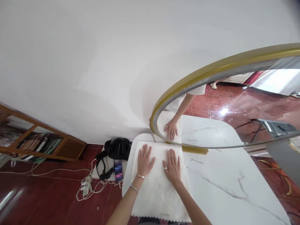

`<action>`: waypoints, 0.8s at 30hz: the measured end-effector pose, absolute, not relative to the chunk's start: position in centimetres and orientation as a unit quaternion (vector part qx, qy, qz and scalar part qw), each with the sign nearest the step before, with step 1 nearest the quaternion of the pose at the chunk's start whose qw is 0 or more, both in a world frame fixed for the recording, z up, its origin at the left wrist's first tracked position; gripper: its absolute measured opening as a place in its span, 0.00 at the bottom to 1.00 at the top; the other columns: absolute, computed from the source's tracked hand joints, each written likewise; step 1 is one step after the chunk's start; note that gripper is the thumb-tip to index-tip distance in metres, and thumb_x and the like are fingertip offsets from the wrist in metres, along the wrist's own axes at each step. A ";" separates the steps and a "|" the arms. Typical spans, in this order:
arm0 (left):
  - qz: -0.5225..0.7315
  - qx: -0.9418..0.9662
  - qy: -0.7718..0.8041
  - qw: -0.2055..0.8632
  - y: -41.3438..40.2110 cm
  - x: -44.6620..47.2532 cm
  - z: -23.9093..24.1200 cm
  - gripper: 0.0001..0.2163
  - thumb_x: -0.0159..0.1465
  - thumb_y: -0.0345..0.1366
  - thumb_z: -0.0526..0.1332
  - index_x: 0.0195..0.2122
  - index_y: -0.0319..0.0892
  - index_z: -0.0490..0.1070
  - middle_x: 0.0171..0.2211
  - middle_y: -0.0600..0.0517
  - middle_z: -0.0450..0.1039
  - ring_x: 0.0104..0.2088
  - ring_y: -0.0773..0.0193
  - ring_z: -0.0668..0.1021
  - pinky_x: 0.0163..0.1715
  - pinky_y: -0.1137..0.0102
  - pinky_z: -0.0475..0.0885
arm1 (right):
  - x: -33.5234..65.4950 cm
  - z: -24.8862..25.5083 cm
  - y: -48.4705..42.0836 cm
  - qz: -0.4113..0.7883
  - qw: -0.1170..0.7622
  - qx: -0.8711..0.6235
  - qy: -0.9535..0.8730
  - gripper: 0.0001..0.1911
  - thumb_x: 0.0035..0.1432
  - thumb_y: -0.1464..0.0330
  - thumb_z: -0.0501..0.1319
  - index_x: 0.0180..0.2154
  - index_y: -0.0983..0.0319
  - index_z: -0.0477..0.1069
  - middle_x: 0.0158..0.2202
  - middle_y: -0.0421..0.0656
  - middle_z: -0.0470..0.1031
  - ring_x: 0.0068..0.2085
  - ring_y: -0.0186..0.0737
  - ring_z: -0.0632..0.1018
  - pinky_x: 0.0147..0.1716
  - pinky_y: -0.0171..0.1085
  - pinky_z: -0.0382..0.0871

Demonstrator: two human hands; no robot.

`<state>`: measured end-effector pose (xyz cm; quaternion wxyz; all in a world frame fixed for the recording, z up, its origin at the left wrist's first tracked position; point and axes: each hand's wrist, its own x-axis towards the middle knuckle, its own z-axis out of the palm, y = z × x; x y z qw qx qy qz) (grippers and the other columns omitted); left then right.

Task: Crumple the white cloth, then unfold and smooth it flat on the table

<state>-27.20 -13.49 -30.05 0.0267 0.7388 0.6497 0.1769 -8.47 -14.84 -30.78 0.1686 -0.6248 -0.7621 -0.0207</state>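
The left hand (144, 162) and the right hand (172, 166) lie flat, fingers stretched, with nothing gripped, on a white cloth (161, 200) at the lower middle of the frame. The cloth is already spread and seems nearly smooth; whether some part is left to flatten, I cannot tell. Beneath it, the white table (222, 178) reaches the lower right. A mirror (222, 109) occupies the right side; a black bag (118, 148) and red floor (58, 190) are at lower left.

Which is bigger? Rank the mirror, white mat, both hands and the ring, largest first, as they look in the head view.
1. Mirror, cut off by the picture's edge
2. White mat
3. Left hand and right hand: too alike to rank
4. Ring
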 end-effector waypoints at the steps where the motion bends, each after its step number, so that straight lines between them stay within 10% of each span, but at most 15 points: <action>1: 0.177 0.738 0.651 0.029 -13.0 -27.7 -30.0 0.31 0.67 0.46 0.51 0.69 0.49 0.41 0.70 0.48 0.40 0.68 0.53 0.49 0.65 0.53 0.48 | -9.0 -30.8 -14.2 -0.025 0.172 -0.623 -0.763 0.35 0.68 0.61 0.41 0.68 0.63 0.24 0.70 0.48 0.42 0.69 0.44 0.46 0.64 0.50 0.44; 15: 0.171 0.710 0.680 0.066 -3.6 -29.7 -29.3 0.27 0.67 0.46 0.52 0.65 0.44 0.55 0.69 0.46 0.44 0.68 0.52 0.49 0.65 0.50 0.47 | -16.0 -30.7 -2.3 0.035 0.076 -0.663 -0.744 0.31 0.67 0.53 0.44 0.65 0.59 0.54 0.56 0.58 0.65 0.58 0.63 0.63 0.53 0.62 0.50; 24: 0.181 0.714 0.675 0.037 -15.9 -31.9 -29.0 0.28 0.65 0.38 0.55 0.67 0.48 0.51 0.70 0.48 0.30 0.69 0.47 0.45 0.64 0.50 0.51 | -12.8 -29.6 -11.7 0.000 0.110 -0.549 -0.829 0.29 0.67 0.59 0.46 0.66 0.62 0.49 0.68 0.52 0.49 0.68 0.51 0.47 0.63 0.57 0.38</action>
